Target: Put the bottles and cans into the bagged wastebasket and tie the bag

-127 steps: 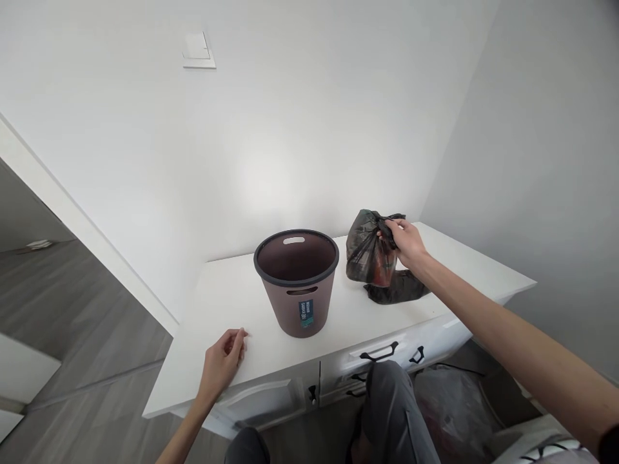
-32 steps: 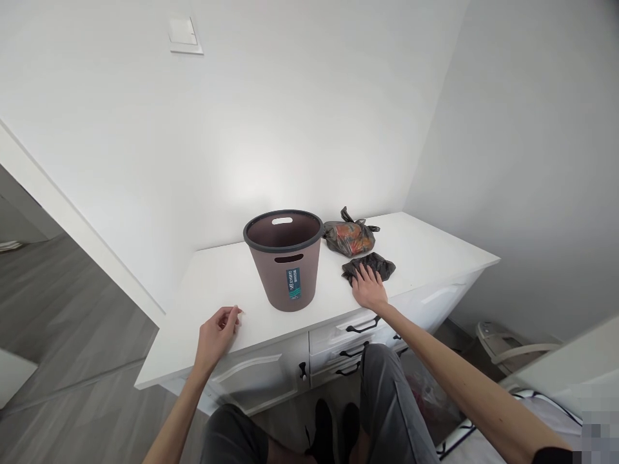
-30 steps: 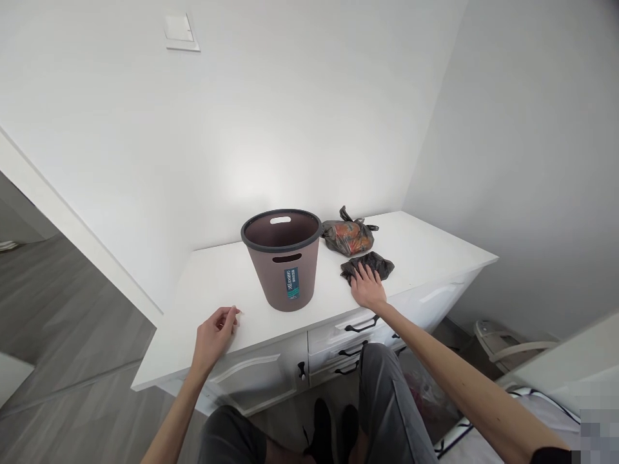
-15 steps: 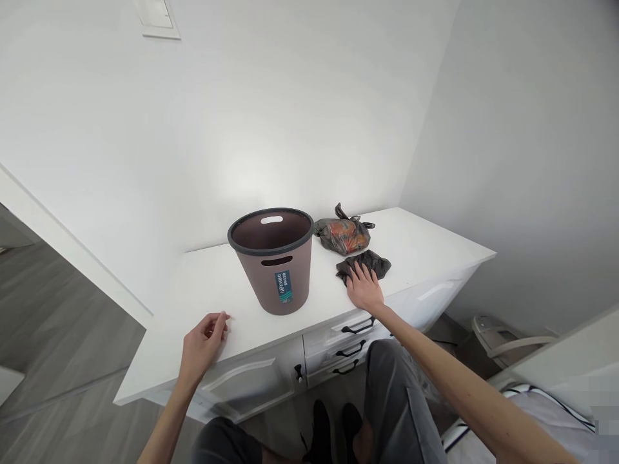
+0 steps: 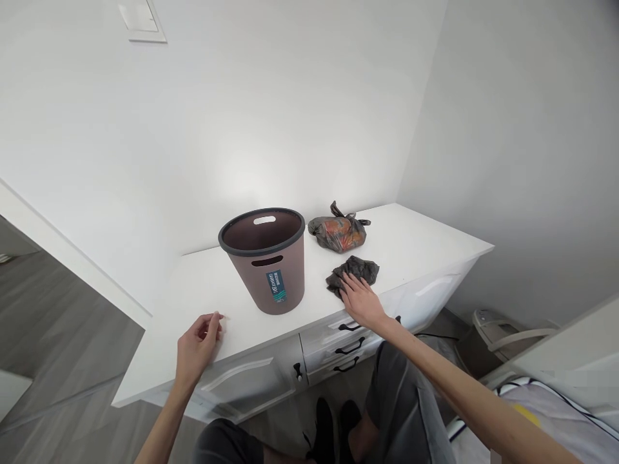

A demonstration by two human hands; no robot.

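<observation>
A crumpled black plastic bag [image 5: 362, 267] lies near the front of the white cabinet top [image 5: 425, 235]. My right hand [image 5: 360, 301] rests palm down on its near left part, fingers stretched out and slightly spread. Left of it stands an upright brown garbage bin [image 5: 290, 277] with a dark rim, two handle slots and a blue label. My left hand [image 5: 197, 345] sits at the front edge, left of the bin and not touching it. Its fingers are curled with thumb against index; whether something small is between them is hard to see.
Behind the black bag lies a knotted, see-through dark bag [image 5: 338, 232] with orange-red contents. Drawers with black handles [image 5: 351, 346] face my knees. White walls [image 5: 300, 116] rise behind the top, and a beige object [image 5: 503, 332] stands on the floor at right.
My right hand and the crumpled black bag under it have shifted slightly toward the front edge and left. The view has turned a little. My left hand stays almost the same.
</observation>
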